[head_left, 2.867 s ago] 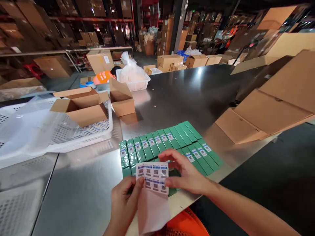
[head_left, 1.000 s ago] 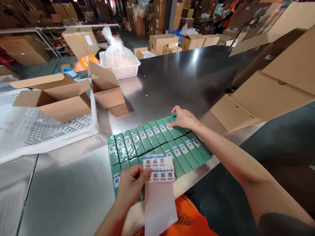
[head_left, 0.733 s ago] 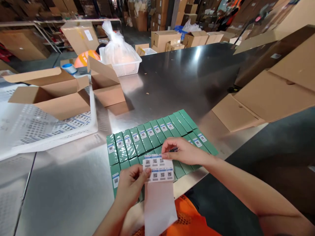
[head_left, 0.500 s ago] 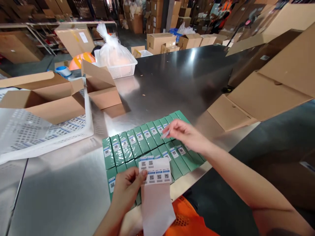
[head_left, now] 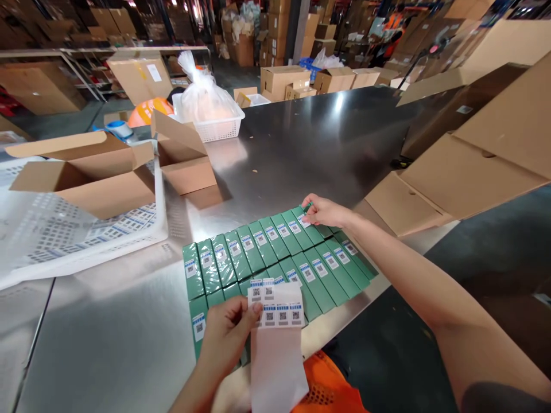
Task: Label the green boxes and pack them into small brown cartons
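Observation:
Two rows of slim green boxes (head_left: 282,246) stand side by side on the metal table, most bearing a white and blue code sticker; some look film-wrapped. My left hand (head_left: 230,332) pinches a sheet of stickers (head_left: 282,317) at its left edge, over the front row. The sheet's blank backing hangs down past the table edge. At the right end of the back row, my right hand (head_left: 326,212) has its fingertips on a small sticker (head_left: 303,220) against a green box. The fingers partly cover that sticker.
Left of the boxes, a white basket (head_left: 161,221) holds more sticker sheets and an open carton (head_left: 101,192). Another open carton (head_left: 189,175) stands beside it. Farther back is a white basket with a plastic bag (head_left: 202,94). Large cartons (head_left: 482,166) flank the right side.
My right hand has moved right and slightly back, bringing the sticker from above the boxes down onto one at the row's right end. My left hand still holds the sheet.

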`<move>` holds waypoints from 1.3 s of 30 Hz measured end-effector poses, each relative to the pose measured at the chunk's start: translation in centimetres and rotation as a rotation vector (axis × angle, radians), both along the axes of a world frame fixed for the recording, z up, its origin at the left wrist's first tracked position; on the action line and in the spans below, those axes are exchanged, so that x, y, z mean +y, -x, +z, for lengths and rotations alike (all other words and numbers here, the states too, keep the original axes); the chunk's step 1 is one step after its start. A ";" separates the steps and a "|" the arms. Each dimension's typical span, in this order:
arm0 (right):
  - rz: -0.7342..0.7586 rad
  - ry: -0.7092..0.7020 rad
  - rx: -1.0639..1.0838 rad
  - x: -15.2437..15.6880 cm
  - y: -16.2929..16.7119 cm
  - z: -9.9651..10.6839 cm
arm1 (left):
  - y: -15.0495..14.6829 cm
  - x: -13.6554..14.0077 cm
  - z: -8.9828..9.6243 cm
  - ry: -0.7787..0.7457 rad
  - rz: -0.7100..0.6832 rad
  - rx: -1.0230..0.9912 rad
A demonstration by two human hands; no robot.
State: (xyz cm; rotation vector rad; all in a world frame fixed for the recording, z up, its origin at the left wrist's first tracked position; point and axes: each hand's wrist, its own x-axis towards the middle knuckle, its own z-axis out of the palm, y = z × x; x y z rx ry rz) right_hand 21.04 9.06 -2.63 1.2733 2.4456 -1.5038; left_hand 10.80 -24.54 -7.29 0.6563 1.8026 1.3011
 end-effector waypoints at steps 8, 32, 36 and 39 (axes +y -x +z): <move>0.026 -0.192 -0.177 -0.3 0.5 0.8 | -0.2 0.0 0.3 0.023 0.010 0.022; -0.107 0.054 0.608 -4.6 -1.3 2.8 | 0.2 0.1 0.0 0.010 -0.027 -0.031; -0.111 0.062 0.160 1.0 -1.7 2.1 | 0.3 0.2 0.1 0.013 -0.052 0.001; -0.092 0.076 0.060 2.3 -2.0 1.3 | 0.2 0.2 0.3 0.021 -0.053 0.014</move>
